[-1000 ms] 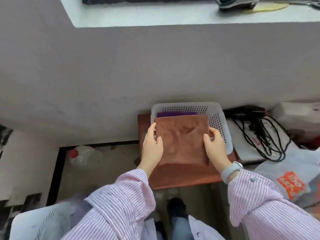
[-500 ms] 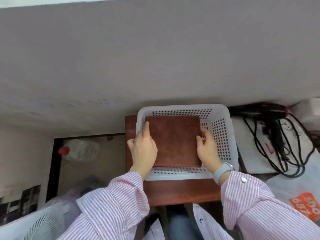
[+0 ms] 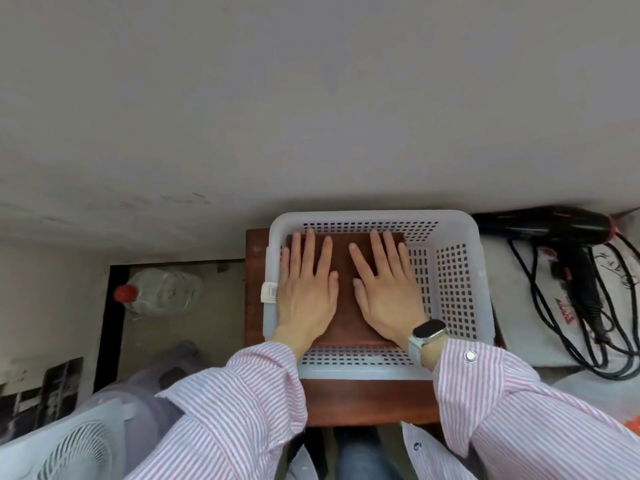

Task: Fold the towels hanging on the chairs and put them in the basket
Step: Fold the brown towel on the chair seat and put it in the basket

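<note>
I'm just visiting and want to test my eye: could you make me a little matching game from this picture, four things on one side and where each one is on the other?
Things:
1. brown towel
2. hair dryer
3. plastic bottle
4. wristwatch

Places:
A. on the floor, left of the stool
B. on the right arm
C. inside the white basket, under both flat hands
D. right of the basket, cord trailing

Pairs: 1-C, 2-D, 3-A, 4-B

the basket (image 3: 457,271) is moulded in white, perforated, slightly glossy plastic. the towel (image 3: 341,271) is seen as matt brown cloth. the counter (image 3: 367,400) is finished in smooth, reddish polished wood.
</note>
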The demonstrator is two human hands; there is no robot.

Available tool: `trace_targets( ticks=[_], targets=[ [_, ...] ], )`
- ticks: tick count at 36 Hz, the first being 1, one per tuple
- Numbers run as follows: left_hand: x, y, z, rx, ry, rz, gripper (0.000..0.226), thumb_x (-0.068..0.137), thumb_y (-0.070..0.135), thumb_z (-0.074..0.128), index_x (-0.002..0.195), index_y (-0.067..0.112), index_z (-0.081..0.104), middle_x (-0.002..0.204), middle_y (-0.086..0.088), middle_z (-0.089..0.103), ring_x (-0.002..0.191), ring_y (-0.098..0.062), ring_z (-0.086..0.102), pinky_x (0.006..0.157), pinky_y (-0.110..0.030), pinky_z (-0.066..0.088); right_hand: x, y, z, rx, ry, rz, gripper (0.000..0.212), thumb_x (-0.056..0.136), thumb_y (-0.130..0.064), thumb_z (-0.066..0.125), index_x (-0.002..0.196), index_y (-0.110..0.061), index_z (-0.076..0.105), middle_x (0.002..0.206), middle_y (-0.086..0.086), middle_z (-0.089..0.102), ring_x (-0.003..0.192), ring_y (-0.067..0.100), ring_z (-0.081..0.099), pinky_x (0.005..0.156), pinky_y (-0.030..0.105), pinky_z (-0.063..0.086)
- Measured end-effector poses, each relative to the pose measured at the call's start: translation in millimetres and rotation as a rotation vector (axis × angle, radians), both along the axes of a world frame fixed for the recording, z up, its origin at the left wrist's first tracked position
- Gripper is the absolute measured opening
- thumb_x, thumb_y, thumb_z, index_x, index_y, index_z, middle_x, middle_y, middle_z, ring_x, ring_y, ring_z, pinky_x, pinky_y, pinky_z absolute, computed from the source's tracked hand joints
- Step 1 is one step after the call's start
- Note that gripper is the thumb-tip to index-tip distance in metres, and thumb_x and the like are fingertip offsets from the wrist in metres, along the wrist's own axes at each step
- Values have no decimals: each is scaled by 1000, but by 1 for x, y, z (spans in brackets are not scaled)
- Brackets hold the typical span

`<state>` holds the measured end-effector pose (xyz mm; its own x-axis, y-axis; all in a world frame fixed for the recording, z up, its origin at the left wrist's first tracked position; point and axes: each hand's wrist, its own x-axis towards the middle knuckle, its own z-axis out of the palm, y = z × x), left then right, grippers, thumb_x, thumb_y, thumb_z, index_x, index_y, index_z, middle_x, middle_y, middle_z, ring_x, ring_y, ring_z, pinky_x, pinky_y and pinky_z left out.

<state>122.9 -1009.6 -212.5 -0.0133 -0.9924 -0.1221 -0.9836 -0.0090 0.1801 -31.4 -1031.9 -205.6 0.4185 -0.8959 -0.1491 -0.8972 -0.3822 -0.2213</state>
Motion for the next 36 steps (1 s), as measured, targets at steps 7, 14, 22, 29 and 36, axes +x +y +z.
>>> trace_targets(
  ticks=[7,14,22,29,36],
  targets=[
    [-5,5,-19,-10,-45,48,59,93,37,23,145,15,5,154,-13,12,142,-28,6,114,-44,5,-5,-4,-23,10,13,71,55,93,-43,23,144,-24,17,150,20,20,140,35,7,112,50,7],
    [-6,1,-9,55,-81,46,59,91,37,25,143,11,17,150,-15,26,139,-31,21,112,-45,12,-4,-6,-14,81,27,71,55,92,-42,25,143,-23,20,150,20,21,140,33,7,114,49,5],
    [11,-1,52,-8,-89,29,46,70,25,65,114,11,63,121,-10,62,119,-26,53,103,-46,35,12,-14,45,151,-173,-160,49,86,-27,32,127,-9,52,140,21,42,134,39,30,113,51,18],
    [75,77,131,-19,130,440,45,93,30,33,135,19,42,144,1,39,138,-16,26,114,-45,8,77,24,120,110,-401,39,34,89,-14,46,121,-9,55,117,13,61,115,29,51,98,42,41],
    [142,255,199,-172,202,811,38,94,28,40,130,18,47,134,0,49,123,-18,44,106,-33,26,164,156,181,146,-468,368,32,90,-16,44,120,-12,56,115,7,63,111,25,55,95,35,42]
  ],
)
